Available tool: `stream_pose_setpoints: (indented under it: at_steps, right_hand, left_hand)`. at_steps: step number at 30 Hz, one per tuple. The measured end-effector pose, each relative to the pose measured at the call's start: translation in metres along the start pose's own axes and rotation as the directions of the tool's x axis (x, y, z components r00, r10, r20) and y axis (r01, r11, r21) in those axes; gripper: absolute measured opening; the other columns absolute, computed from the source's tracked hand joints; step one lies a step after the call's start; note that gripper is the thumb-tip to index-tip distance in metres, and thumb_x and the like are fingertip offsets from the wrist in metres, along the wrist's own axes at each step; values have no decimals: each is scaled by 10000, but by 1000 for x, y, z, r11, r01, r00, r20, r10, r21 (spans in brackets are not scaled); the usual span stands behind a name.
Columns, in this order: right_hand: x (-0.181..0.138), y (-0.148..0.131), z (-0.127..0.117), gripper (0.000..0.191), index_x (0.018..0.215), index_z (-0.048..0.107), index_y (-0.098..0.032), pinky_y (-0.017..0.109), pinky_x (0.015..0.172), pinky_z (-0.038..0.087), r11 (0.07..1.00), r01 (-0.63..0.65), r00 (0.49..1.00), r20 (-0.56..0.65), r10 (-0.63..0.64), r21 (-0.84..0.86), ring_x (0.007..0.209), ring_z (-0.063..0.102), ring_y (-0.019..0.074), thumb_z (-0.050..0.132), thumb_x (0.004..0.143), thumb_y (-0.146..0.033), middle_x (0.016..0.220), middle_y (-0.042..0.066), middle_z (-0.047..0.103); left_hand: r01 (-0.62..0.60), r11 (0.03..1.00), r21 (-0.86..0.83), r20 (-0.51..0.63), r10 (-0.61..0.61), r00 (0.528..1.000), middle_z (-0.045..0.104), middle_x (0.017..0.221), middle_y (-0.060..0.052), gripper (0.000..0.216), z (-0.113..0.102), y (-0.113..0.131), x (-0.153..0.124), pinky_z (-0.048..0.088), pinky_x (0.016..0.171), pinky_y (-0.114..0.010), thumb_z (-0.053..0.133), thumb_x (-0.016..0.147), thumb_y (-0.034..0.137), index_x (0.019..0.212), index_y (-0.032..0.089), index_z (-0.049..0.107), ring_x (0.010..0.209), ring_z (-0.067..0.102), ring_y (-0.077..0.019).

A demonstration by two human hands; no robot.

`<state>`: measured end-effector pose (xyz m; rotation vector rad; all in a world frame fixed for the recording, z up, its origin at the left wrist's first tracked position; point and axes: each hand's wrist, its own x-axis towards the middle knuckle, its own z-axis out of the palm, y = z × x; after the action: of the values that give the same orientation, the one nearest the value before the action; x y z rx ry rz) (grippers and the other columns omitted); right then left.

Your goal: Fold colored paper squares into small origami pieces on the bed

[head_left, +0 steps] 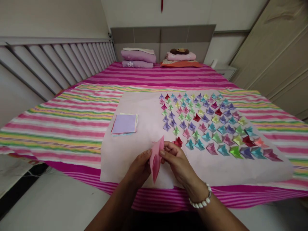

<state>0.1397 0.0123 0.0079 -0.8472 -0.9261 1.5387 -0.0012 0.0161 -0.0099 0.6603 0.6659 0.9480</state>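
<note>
Pink paper (156, 157), folded into a long narrow pointed shape, stood nearly upright between my two hands, above the near edge of the bed. My left hand (141, 166) pinched its left side, fingers closed on the fold with the thumb at the front. My right hand (176, 158) gripped the right side the same way, fingertips curled shut on the paper; a white bead bracelet (201, 200) sat on that wrist. It was the only sheet I held.

Under my hands lay one pale pink sheet (134, 150) spread flat over the bed as a work surface. On it, just beyond my right hand and stretching away to the right, stood rows of small folded paper shapes (207, 125) in many colours: red, blue, green, purple, pink, yellow. I could not count them exactly; there were several dozen, set in roughly seven rows. The nearest one, a red piece (178, 141), sat just beside my right fingers without touching them.

To the left on the same sheet, well apart from my hands, lay one small stack of square papers (124, 124), a lilac one on top; how many were in it I could not tell.

The striped bedspread (72, 118) covered the bed. At its far end were two piles of pillows: the left pile (138, 57) purple, the right pile (180, 57) pink over orange. A slatted rail (60, 64) ran along the left side.
</note>
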Motion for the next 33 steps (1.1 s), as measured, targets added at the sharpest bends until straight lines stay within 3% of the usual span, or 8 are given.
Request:
stream_pose_setpoints:
  at_steps: [5, 9, 15, 17, 20, 22, 26, 33]
  right_hand:
    - [2, 4, 0, 218, 918, 653, -216, 242, 568, 445, 997, 55, 998, -22, -56, -50, 582, 546, 123, 696, 705, -206, 713, -24, 633]
    - [6, 9, 1, 239, 909, 639, -214, 265, 591, 471, 953, 139, 982, -85, -168, -271, 637, 584, 157, 623, 683, -138, 725, -17, 640]
    - [6, 12, 2, 241, 938, 649, -190, 286, 660, 475, 717, 228, 945, -29, -326, -659, 748, 599, 178, 540, 747, -91, 849, 31, 653]
    - [6, 12, 3, 264, 939, 659, -186, 286, 676, 466, 645, 264, 932, 18, -362, -718, 763, 588, 177, 534, 741, -64, 857, 38, 642]
    - [6, 13, 2, 325, 951, 670, -188, 283, 674, 460, 615, 289, 927, 54, -372, -734, 766, 577, 175, 527, 710, -23, 866, 42, 636]
    - [6, 14, -1, 361, 978, 673, -196, 280, 663, 458, 625, 286, 933, 62, -356, -727, 761, 574, 171, 518, 707, -14, 886, 42, 638]
    - [7, 17, -5, 436, 1015, 673, -194, 274, 648, 455, 640, 274, 940, 59, -336, -718, 742, 571, 161, 495, 674, 12, 912, 41, 644]
    - [8, 18, -7, 385, 934, 705, -212, 274, 656, 458, 682, 312, 935, 89, -342, -661, 755, 591, 166, 484, 691, -11, 872, 32, 665]
  left_hand:
    - [9, 999, 54, -99, -4, 995, 522, 556, 21, 350, -3, -3, 1, 373, 529, -219, 675, 756, 467, 694, 126, 625, 518, 451, -87]
    - [-22, 955, 297, -251, 101, 963, 466, 521, 61, 299, -2, -4, 2, 342, 510, -198, 709, 725, 422, 705, 137, 621, 491, 398, -69]
    - [-129, 752, 647, -175, 311, 934, 660, 952, -77, 441, 6, -1, -2, 468, 712, -296, 502, 850, 469, 1115, 140, 628, 757, 577, -173]
    - [-117, 680, 724, -138, 309, 941, 658, 868, -53, 448, 7, 1, -4, 453, 642, -274, 521, 843, 438, 1178, 149, 596, 692, 565, -164]
    - [-72, 601, 796, -102, 251, 963, 529, 582, 42, 389, 6, 3, -5, 339, 480, -223, 529, 843, 366, 1165, 159, 593, 497, 451, -116]
    - [-66, 580, 812, -99, 249, 964, 465, 525, 66, 306, 4, 5, -5, 285, 448, -210, 516, 834, 301, 1084, 158, 622, 456, 402, -100]
    - [-58, 596, 801, -132, 270, 954, 547, 587, 42, 187, -1, 5, -2, 335, 470, -202, 514, 769, 188, 906, 156, 637, 496, 472, -103]
    - [-15, 654, 756, -184, 235, 954, 685, 808, -15, 312, -3, 0, 3, 459, 530, -233, 539, 708, 148, 1001, 163, 645, 602, 610, -143]
